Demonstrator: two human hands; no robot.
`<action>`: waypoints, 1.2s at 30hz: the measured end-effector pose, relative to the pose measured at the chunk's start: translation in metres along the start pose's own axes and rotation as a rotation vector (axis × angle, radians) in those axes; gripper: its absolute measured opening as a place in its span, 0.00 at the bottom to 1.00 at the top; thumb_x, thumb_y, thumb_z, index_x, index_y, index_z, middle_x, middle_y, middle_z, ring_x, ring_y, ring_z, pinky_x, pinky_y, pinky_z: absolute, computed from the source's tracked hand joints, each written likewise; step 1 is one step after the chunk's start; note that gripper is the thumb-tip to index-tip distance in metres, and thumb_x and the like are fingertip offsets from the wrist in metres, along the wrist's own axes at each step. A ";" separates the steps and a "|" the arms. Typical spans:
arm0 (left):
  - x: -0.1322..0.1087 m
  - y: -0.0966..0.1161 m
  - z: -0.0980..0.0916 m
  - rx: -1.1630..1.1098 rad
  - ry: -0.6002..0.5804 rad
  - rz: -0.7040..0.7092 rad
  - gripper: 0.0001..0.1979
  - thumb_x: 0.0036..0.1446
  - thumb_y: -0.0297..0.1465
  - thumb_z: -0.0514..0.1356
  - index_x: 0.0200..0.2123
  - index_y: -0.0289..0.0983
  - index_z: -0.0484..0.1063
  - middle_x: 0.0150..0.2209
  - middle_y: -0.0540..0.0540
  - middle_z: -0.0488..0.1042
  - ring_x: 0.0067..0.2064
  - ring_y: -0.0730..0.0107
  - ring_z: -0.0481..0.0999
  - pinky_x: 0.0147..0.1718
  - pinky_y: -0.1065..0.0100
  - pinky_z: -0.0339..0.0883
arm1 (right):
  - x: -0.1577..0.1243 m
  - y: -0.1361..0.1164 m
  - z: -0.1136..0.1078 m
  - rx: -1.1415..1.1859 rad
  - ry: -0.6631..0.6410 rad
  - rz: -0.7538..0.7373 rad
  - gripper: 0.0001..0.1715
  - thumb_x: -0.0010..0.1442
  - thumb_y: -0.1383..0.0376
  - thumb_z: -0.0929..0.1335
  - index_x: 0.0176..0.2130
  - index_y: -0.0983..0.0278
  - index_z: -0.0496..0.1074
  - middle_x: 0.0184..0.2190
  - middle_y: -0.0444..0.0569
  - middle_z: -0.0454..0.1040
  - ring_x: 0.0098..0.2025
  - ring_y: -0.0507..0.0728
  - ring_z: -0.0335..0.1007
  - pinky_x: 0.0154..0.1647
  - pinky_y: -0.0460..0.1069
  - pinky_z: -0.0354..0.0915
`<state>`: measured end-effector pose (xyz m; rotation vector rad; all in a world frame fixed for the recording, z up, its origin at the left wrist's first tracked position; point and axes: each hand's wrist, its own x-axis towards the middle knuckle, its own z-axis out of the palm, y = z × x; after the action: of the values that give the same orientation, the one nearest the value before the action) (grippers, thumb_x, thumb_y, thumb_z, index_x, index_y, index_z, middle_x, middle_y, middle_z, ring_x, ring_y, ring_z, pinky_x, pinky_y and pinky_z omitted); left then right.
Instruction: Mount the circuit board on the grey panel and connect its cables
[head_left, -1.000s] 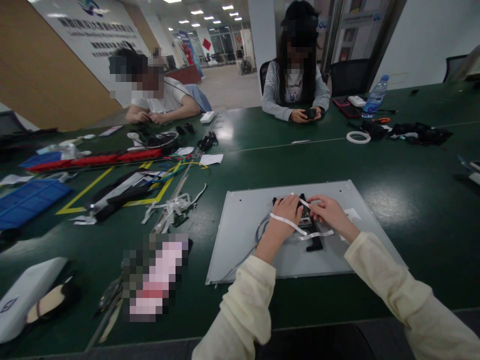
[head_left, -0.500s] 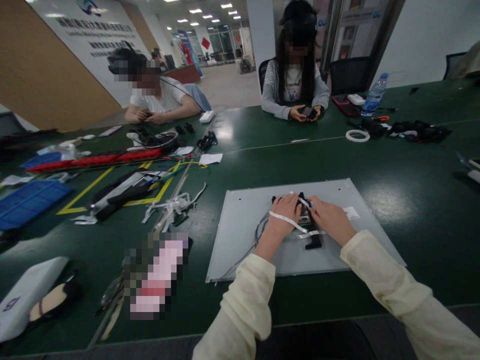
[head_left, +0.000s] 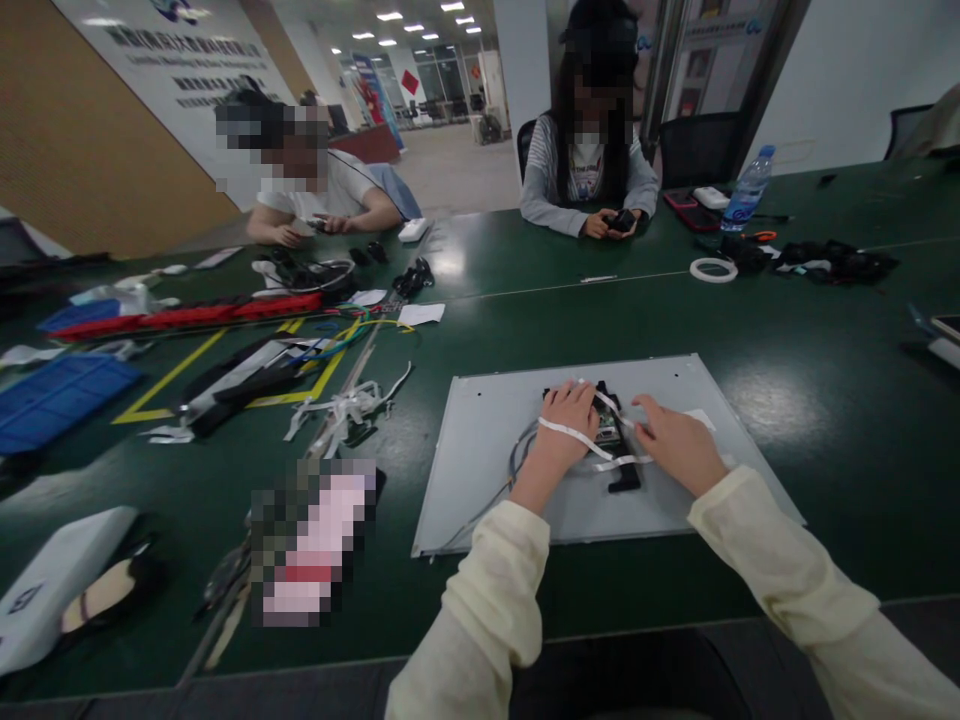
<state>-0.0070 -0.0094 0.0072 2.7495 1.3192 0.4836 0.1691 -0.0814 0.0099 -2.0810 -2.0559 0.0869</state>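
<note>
A grey-white flat panel (head_left: 495, 440) lies on the table before me, bearing a small circuit board (head_left: 607, 430) and a black bracket (head_left: 625, 478). My left hand (head_left: 568, 420) rests over the board's left part, its closed fingers on a thin white tape strip (head_left: 606, 402). More of the strip loops across the back of this hand and trails toward the right. My left fingertips are partly hidden. Just right of the board hovers my right hand (head_left: 679, 440), thumb and forefinger apart, nothing visible between them. Grey cables (head_left: 517, 460) emerge at the board's left.
Left of the panel are a tangle of white strips (head_left: 349, 412), a blurred pink item (head_left: 330, 530) and a blue tray (head_left: 67, 395). A white tape roll (head_left: 713, 270) and a water bottle (head_left: 748, 190) stand farther back. Two people sit across the table.
My right hand has drawn back a little to the right from the board, and its fingers have opened. My left hand stays in place over the board.
</note>
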 end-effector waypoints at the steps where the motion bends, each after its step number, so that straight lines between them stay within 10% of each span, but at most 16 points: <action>1: 0.000 0.000 0.000 0.002 -0.003 0.003 0.19 0.63 0.28 0.49 0.57 0.35 0.61 0.58 0.39 0.66 0.61 0.59 0.62 0.58 0.52 0.55 | -0.002 0.004 0.001 0.047 0.004 0.003 0.19 0.62 0.62 0.61 0.52 0.60 0.63 0.29 0.48 0.75 0.27 0.57 0.70 0.25 0.48 0.51; 8: 0.004 -0.002 -0.007 -0.152 0.048 -0.086 0.21 0.64 0.29 0.48 0.59 0.32 0.57 0.56 0.36 0.68 0.57 0.62 0.67 0.56 0.57 0.60 | -0.014 0.026 -0.001 0.506 0.140 -0.053 0.13 0.60 0.62 0.62 0.42 0.63 0.72 0.35 0.50 0.72 0.34 0.55 0.68 0.36 0.49 0.63; 19: -0.030 0.032 -0.055 -0.454 0.161 -0.044 0.12 0.63 0.26 0.48 0.45 0.37 0.69 0.45 0.44 0.72 0.50 0.67 0.71 0.52 0.63 0.66 | -0.025 0.020 0.000 0.514 0.018 -0.260 0.15 0.64 0.61 0.60 0.40 0.63 0.73 0.42 0.53 0.69 0.46 0.59 0.62 0.50 0.55 0.58; 36: -0.065 0.043 -0.036 -0.573 0.177 -0.089 0.12 0.60 0.22 0.49 0.41 0.36 0.70 0.42 0.43 0.72 0.47 0.65 0.72 0.50 0.62 0.66 | -0.026 0.017 -0.001 0.606 -0.016 -0.187 0.11 0.61 0.58 0.63 0.35 0.63 0.68 0.32 0.47 0.71 0.36 0.55 0.66 0.38 0.49 0.59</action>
<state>-0.0241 -0.0894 0.0327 2.2083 1.1049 0.9450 0.1854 -0.1076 0.0046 -1.5195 -1.9037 0.6119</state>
